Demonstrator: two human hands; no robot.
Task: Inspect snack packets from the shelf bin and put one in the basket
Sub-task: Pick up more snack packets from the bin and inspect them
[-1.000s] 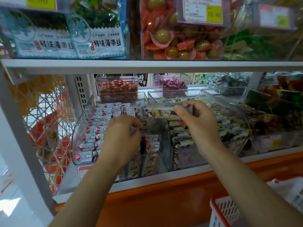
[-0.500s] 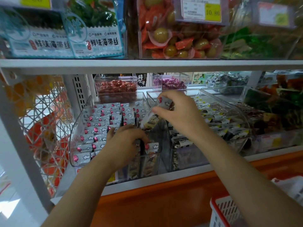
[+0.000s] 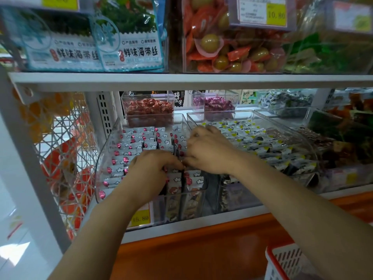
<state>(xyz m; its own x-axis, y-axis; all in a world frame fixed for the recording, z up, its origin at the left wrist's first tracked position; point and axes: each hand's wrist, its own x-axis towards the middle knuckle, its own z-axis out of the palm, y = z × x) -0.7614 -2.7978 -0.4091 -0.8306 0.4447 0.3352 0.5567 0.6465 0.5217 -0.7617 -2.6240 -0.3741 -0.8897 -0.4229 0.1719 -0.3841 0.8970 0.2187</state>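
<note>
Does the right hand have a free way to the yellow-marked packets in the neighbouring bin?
Probably yes: the right hand is at that bin's left edge, the yellow-marked packets lie uncovered beside it, nothing between.

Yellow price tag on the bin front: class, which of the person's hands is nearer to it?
Left. The left hand is in the bin, directly above the yellow price tag; the right hand is higher and off to its right.
</note>
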